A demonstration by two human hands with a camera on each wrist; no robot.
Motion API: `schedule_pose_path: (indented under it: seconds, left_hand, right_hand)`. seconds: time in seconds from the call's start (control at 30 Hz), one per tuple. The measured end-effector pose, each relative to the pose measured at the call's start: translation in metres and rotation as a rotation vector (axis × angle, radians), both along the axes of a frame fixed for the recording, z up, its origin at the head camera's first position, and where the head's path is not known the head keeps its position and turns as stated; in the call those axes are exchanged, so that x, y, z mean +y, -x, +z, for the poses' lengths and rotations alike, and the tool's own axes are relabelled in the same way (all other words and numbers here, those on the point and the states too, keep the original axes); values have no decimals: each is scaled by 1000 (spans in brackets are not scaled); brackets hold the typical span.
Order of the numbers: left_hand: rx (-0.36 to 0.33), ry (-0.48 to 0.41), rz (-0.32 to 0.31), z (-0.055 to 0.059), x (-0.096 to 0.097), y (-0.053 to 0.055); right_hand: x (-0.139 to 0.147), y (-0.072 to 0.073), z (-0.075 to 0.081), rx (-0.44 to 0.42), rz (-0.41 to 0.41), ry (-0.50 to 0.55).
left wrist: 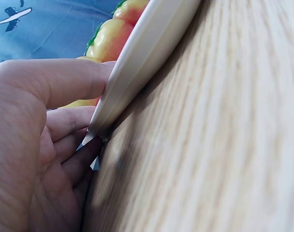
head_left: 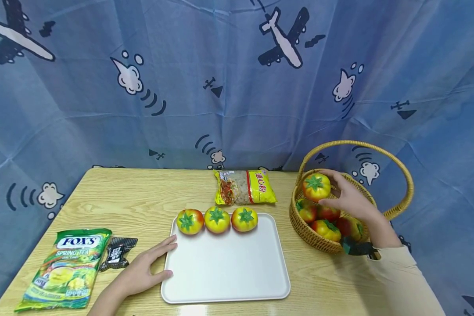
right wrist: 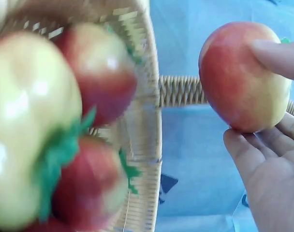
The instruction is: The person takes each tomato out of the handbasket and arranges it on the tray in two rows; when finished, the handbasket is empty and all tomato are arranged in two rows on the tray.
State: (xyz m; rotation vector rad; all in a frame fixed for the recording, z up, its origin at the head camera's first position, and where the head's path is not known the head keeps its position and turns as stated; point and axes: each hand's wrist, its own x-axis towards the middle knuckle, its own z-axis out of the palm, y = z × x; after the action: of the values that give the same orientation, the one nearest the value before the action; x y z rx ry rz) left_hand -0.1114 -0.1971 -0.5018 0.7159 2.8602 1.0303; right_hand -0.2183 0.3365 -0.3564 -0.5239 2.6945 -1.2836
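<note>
Fruit [head_left: 316, 184] held between thumb and fingers of right hand [head_left: 350, 199], above basket [head_left: 300, 224]; some fingers hidden behind it in head view. Basket fruits [head_left: 325, 231] overlapped, blurred at right wrist; count uncertain. Tray [head_left: 225, 267] touched at left rim by left hand [head_left: 142, 268], fingers loosely extended, some tips hidden in left wrist view. Three tray fruits [head_left: 217, 220] lined along far edge. Right sleeve [head_left: 407, 281] cut off by frame.

A creased blue curtain [head_left: 189, 131], printed with planes [head_left: 282, 40] and clouds [head_left: 130, 81], hangs from nine through twelve to three o'clock. The pale wood-grain desk [head_left: 134, 197] catches bright glare [head_left: 193, 310] at six o'clock.
</note>
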Motion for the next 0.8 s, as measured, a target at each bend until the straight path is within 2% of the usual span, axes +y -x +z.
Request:
schedule_pose_path:
  seconds: [0.3, 0.6, 0.8]
  left_hand:
    - [7, 2, 3, -1, 0, 0]
    - [17, 1, -3, -2, 0, 0]
    - [31, 4, -2, -3, 0, 0]
  right_hand:
    - [-31, -15, -9, -12, -63, 33]
    - [-59, -26, -29, -22, 14, 262]
    - [-74, -30, -47, -21, 27, 304]
